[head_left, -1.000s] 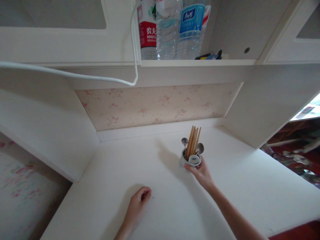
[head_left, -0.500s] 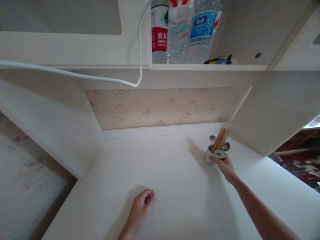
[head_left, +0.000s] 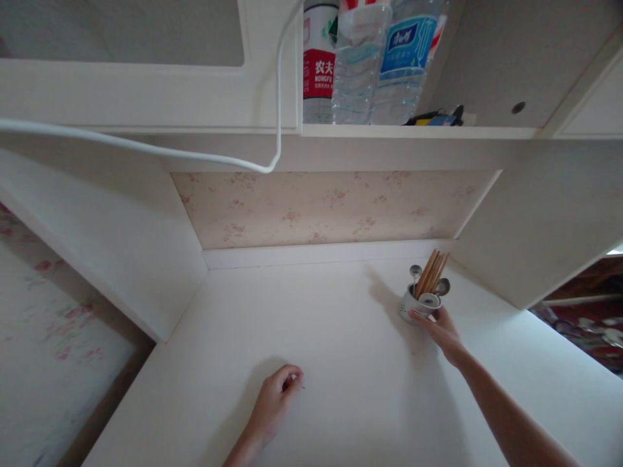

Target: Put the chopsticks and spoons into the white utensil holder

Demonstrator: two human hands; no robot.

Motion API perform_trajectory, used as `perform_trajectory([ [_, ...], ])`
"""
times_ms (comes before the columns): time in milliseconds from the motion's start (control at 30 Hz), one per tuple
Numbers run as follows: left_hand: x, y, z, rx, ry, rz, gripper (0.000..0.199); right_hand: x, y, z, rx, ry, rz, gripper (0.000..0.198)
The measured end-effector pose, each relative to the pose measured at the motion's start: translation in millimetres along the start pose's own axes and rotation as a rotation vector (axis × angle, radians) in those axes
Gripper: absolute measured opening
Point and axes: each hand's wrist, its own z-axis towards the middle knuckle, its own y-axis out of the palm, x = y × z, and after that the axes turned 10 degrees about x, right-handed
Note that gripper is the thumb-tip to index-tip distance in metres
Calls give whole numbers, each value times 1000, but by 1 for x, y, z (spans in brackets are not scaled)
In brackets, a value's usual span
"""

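Note:
My right hand (head_left: 442,334) grips a white utensil holder (head_left: 407,307) with small holes in its wall, thumb at the front and fingers at the right side. It stands upright at the back right of the white tabletop (head_left: 311,311). Wooden chopsticks (head_left: 431,275) lean in it, between a small metal spoon (head_left: 415,270) and a larger dark metal spoon (head_left: 442,286). A round white piece (head_left: 429,300) with a dark mark shows at its front rim; its kind is unclear. My left hand (head_left: 275,399) hovers near the front middle, fingers loosely curled, with nothing visible in them.
Clear plastic bottles (head_left: 360,71) stand in the open cabinet overhead. A white cable (head_left: 214,155) hangs across the cabinet front. White side panels (head_left: 126,240) bound the tabletop left and right. Floral wallpaper (head_left: 311,207) covers the wall behind.
The view has shifted slightly, so the cabinet and bottles appear a little further right. Both hands stay almost where they were, the right one still on the holder.

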Motion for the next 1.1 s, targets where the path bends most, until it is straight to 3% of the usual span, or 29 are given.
perform_trajectory([
  [100,-3,1,2,-18,8,15,35,11,-5,-7,9,130,-9,88],
  [200,-6,1,6,-21,16,0,35,26,-12,-18,125,287,14,100],
  [300,-6,0,13,0,0,-29,35,32,-16,-40,190,342,33,86],
  [367,-5,0,19,12,-17,-55,37,30,-13,-61,195,306,31,70],
  [500,1,5,32,18,-41,-97,39,18,18,-116,-14,163,25,39],
  [733,14,27,48,2,38,-78,34,-5,110,-215,-519,-116,-83,25],
  [800,17,30,48,10,78,-78,32,-13,125,-231,-570,-176,-124,18],
  [900,17,29,44,26,83,-102,33,-20,133,-241,-592,-226,-191,13],
  [1100,16,26,37,15,89,-82,39,-19,126,-238,-695,-286,-233,15],
])
